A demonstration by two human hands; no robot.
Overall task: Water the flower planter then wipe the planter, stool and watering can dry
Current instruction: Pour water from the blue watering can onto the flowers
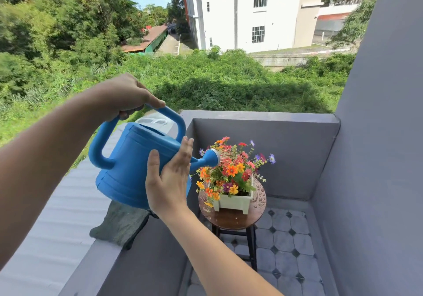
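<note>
A blue watering can [132,165] hangs tilted toward the right, its rose spraying thin streams onto the flowers. My left hand [123,96] grips the top handle. My right hand [170,179] presses flat against the can's side near the spout, fingers straight. The white planter [235,202], full of orange, red and purple flowers, stands on a round dark wooden stool [229,218] whose top is dotted with water drops. A grey-green cloth [119,223] lies draped on the parapet ledge below the can.
A grey parapet wall [263,117] encloses the small balcony at the left and far side, and a tall grey wall [375,135] stands at the right. The floor [286,238] is tiled. Beyond the parapet is a drop to greenery and buildings.
</note>
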